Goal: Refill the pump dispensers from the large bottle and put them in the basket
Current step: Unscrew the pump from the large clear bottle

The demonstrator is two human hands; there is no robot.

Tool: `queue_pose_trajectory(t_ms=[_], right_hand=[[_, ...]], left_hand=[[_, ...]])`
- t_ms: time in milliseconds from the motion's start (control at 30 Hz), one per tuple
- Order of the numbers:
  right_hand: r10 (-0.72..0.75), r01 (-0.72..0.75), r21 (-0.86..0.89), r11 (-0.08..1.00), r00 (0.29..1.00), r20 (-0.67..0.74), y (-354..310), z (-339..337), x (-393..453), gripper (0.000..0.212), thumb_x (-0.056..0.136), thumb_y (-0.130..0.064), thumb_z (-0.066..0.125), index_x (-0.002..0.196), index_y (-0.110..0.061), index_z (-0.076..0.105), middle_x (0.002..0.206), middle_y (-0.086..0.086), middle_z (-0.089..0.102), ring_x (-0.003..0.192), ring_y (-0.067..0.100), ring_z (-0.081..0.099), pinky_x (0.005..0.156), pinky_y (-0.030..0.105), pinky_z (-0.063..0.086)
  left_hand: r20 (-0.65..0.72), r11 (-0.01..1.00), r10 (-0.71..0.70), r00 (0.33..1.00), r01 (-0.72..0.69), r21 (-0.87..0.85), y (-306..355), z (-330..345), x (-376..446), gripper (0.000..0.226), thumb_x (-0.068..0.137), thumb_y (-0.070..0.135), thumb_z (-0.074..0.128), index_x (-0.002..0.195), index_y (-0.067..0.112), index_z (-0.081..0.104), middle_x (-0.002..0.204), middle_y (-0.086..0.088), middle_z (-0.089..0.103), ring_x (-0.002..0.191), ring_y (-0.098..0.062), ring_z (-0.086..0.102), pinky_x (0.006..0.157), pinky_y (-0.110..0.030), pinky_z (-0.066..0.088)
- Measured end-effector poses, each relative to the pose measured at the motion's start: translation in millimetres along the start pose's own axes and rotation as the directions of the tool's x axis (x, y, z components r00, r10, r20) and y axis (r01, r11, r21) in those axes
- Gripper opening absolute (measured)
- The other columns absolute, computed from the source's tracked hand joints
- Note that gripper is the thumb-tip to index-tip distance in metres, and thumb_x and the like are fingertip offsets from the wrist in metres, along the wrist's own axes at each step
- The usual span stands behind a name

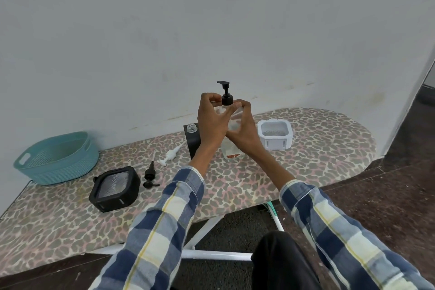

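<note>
Nearest you, the leopard-print ironing board [235, 186] carries a black box [114, 189] and two loose pumps [150, 175], one black and one white. Your left hand [213, 122] and right hand [244, 128] are both wrapped around the clear pump bottle [231, 148] standing mid-board; its reddish label's too small to read. Farther back sit a white box [275, 134], the teal basket [57, 158] far left, then a scuffed white wall [211, 30].

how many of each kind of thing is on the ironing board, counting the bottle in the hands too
Baskets: 1, teal
Square dispensers: 3, black lying, black upright, open neck, white
Loose pump heads: 2, black, white
Clear pump bottle, held: 1
Total: 7
</note>
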State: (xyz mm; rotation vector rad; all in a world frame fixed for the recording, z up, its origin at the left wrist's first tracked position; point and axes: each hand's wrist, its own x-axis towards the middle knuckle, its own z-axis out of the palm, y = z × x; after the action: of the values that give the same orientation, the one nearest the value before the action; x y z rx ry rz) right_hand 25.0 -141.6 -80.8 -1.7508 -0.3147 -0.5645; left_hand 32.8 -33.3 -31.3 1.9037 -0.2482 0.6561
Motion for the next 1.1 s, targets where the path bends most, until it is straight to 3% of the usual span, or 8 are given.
queue_pose_trajectory(t_ms=[100, 200, 300, 433, 533, 800, 967, 1100], right_hand=[[0.112, -0.12, 0.027, 0.992, 0.973, 0.203, -8, -23, 8, 0.071, 0.091, -0.024, 0.08, 0.146, -0.027, 0.034, 0.142, -0.003, 0.051, 0.125, 0.009, 0.057, 0.091, 0.014, 0.048], [0.19, -0.207, 0.071, 0.976, 0.962, 0.195, -17, -46, 15, 0.055, 0.089, -0.023, 0.062, 0.144, -0.027, 0.051, 0.144, -0.005, 0.053, 0.132, 0.014, 0.055, 0.096, 0.026, 0.052], [0.174, -0.179, 0.04, 0.983, 0.979, 0.106, -33, -55, 24, 0.044, 0.089, -0.023, 0.056, 0.133, -0.026, 0.063, 0.138, -0.001, 0.056, 0.124, 0.014, 0.057, 0.091, 0.026, 0.048], [0.107, -0.107, -0.099, 0.989, 0.994, -0.002, -52, -48, 41, 0.039, 0.085, -0.049, 0.08, 0.109, -0.022, 0.067, 0.107, -0.003, 0.068, 0.097, 0.012, 0.066, 0.08, 0.026, 0.053], [0.091, -0.102, -0.142, 0.985, 0.993, -0.081, -56, -41, 44, 0.039, 0.078, -0.046, 0.091, 0.098, -0.02, 0.068, 0.088, -0.004, 0.071, 0.077, 0.007, 0.064, 0.074, 0.023, 0.056], [0.042, -0.045, -0.096, 0.994, 0.999, -0.029, -64, -35, 32, 0.026, 0.092, -0.016, 0.074, 0.118, -0.018, 0.07, 0.107, -0.014, 0.073, 0.098, -0.001, 0.069, 0.088, 0.021, 0.056], [0.036, -0.052, -0.133, 0.99, 0.992, -0.121, -59, -29, 23, 0.033, 0.081, -0.031, 0.089, 0.104, -0.021, 0.067, 0.105, -0.004, 0.069, 0.093, 0.008, 0.069, 0.085, 0.018, 0.055], [0.047, -0.063, -0.118, 0.991, 0.99, -0.134, -64, -37, 22, 0.027, 0.083, -0.027, 0.087, 0.106, -0.019, 0.074, 0.096, -0.01, 0.075, 0.087, -0.001, 0.069, 0.085, 0.017, 0.056]], left_hand=[[0.17, 1.0, -0.004, 0.985, 0.0, 0.024, -2, -5, 1, 0.048, 0.089, 0.05, 0.084, 0.123, 0.028, 0.059, 0.121, 0.01, 0.066, 0.107, 0.009, 0.061, 0.088, -0.016, 0.045], [0.301, 0.993, -0.003, 0.954, -0.032, 0.111, -6, -6, 5, 0.058, 0.089, 0.05, 0.084, 0.134, 0.023, 0.059, 0.124, 0.005, 0.069, 0.106, -0.008, 0.066, 0.085, -0.026, 0.048], [0.276, 0.987, -0.055, 0.959, 0.009, 0.163, -6, -3, 8, 0.07, 0.087, 0.056, 0.085, 0.14, 0.02, 0.056, 0.131, 0.002, 0.07, 0.115, -0.018, 0.067, 0.091, -0.035, 0.054], [0.275, 0.975, -0.037, 0.961, -0.025, 0.219, -5, -1, 6, 0.07, 0.084, 0.057, 0.086, 0.139, 0.023, 0.06, 0.132, 0.004, 0.073, 0.117, -0.014, 0.07, 0.091, -0.031, 0.056], [0.274, 0.973, -0.027, 0.961, -0.038, 0.227, -5, -3, 3, 0.072, 0.081, 0.056, 0.088, 0.139, 0.024, 0.059, 0.128, 0.006, 0.074, 0.115, -0.014, 0.071, 0.09, -0.034, 0.058], [0.241, 0.968, -0.088, 0.967, 0.026, 0.25, -7, -7, 0, 0.064, 0.082, 0.047, 0.091, 0.126, 0.014, 0.058, 0.114, 0.003, 0.07, 0.1, -0.018, 0.066, 0.075, -0.033, 0.046], [0.256, 0.971, -0.05, 0.965, -0.013, 0.237, -1, -2, -8, 0.062, 0.079, 0.039, 0.094, 0.125, 0.016, 0.059, 0.109, 0.006, 0.071, 0.097, -0.017, 0.069, 0.069, -0.029, 0.051], [0.264, 0.97, -0.034, 0.964, -0.032, 0.241, 3, 0, -10, 0.066, 0.079, 0.043, 0.094, 0.127, 0.016, 0.058, 0.118, 0.0, 0.074, 0.101, -0.019, 0.07, 0.073, -0.033, 0.052]])
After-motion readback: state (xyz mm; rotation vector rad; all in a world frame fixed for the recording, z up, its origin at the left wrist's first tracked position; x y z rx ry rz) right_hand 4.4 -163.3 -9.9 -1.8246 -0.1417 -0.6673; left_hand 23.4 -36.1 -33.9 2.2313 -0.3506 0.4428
